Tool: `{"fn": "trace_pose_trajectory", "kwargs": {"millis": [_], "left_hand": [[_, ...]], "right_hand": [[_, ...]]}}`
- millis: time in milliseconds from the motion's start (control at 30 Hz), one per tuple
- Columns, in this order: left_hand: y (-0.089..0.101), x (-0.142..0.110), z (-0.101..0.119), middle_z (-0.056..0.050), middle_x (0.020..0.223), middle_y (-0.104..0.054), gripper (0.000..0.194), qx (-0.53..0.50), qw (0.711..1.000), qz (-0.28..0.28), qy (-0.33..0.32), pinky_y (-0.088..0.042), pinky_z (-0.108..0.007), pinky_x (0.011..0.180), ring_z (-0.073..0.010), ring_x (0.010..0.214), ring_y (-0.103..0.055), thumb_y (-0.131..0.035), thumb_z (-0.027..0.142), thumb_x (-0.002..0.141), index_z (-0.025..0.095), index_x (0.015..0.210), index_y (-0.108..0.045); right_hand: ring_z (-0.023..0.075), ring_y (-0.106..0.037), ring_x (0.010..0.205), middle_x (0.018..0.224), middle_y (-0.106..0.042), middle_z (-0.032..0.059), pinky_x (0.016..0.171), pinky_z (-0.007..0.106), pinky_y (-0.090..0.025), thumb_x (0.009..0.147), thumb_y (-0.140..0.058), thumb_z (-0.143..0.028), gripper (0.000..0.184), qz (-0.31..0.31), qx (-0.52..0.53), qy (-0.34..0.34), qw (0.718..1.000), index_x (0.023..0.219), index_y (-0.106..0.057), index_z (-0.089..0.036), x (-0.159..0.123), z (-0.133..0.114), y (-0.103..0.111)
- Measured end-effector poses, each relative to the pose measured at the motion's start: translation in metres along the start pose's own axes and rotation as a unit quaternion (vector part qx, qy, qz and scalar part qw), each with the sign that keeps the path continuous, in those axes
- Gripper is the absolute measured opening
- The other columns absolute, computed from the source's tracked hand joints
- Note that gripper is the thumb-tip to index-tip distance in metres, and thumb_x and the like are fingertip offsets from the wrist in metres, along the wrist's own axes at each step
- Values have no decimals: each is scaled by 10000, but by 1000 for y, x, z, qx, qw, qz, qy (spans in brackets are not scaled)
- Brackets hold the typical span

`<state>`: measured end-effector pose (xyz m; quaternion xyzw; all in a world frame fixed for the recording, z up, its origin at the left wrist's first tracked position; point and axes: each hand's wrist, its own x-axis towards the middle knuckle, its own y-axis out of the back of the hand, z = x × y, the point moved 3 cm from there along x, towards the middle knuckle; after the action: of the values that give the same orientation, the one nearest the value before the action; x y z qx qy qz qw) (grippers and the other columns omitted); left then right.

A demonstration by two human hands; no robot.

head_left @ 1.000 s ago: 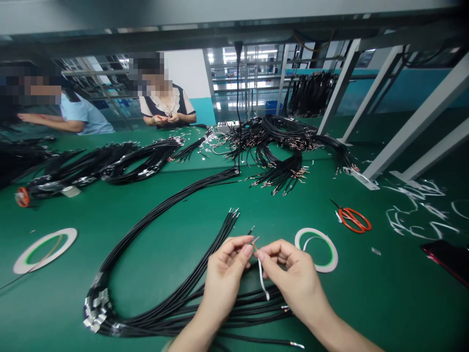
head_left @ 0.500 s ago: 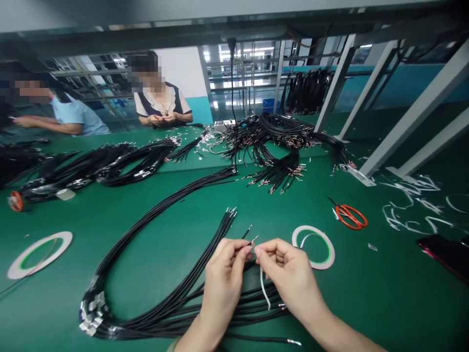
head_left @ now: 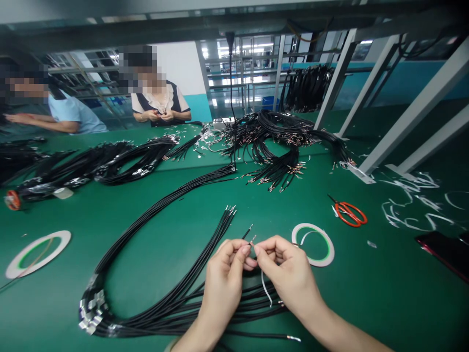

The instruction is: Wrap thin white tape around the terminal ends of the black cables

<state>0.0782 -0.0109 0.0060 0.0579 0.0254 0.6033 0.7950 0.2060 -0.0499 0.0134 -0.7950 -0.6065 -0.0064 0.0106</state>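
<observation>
My left hand (head_left: 227, 269) pinches a black cable near its stripped end (head_left: 253, 239), which pokes up above the fingertips. Close against it, my right hand (head_left: 286, 264) has thumb and forefinger closed on a thin white strip (head_left: 266, 291) of tape or film, whose loose tail hangs below the fingers. The fingertips hide where strip and cable meet. Beneath both hands runs a curved bundle of black cables (head_left: 146, 215), with silvery labels (head_left: 93, 313) wrapped around its left bend. Several stripped cable ends point up just left of my hands.
A white tape ring (head_left: 322, 261) lies right of my hands, another ring (head_left: 14, 266) at far left. Orange-handled scissors (head_left: 350, 214), white strip scraps (head_left: 406, 215) and a dark phone-like object (head_left: 443, 254) lie right. Cable piles (head_left: 274, 127) and metal posts (head_left: 410, 115) stand behind; two people work opposite.
My right hand has shifted slightly, its fingertips still near the cable end. The stripped end leans a little differently and the strip's tail has swung slightly. The whole view has moved a little.
</observation>
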Motion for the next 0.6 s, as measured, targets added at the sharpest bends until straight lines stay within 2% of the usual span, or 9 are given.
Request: {"fn": "trace_pose_trajectory", "kwargs": {"millis": [233,400,600], "left_hand": [[-1,2,3,18,541,-622,193,-114,990,-23,82,-483,-179,531,-93,502,-579,-636,317,826,133,767,-622],[6,6,3,26,572,-623,204,-143,984,9,102,-466,-159,502,-67,468,-559,-659,329,814,128,789,-635],[7,6,0,15,585,-638,206,-149,982,2,120,-471,-164,507,-72,479,-569,-668,329,809,125,813,-646]], "right_hand": [[121,-580,552,634,-664,8,524,222,-436,861,-606,-257,139,-15,24,-3,1000,761,-622,-162,-1,-1,-1],[96,-488,521,612,-597,-21,482,207,-375,844,-631,-286,163,13,24,-8,1000,734,-614,-166,2,3,3],[109,-524,591,710,-635,-2,546,219,-428,870,-611,-308,126,52,39,14,998,849,-634,-186,2,2,5]]}}
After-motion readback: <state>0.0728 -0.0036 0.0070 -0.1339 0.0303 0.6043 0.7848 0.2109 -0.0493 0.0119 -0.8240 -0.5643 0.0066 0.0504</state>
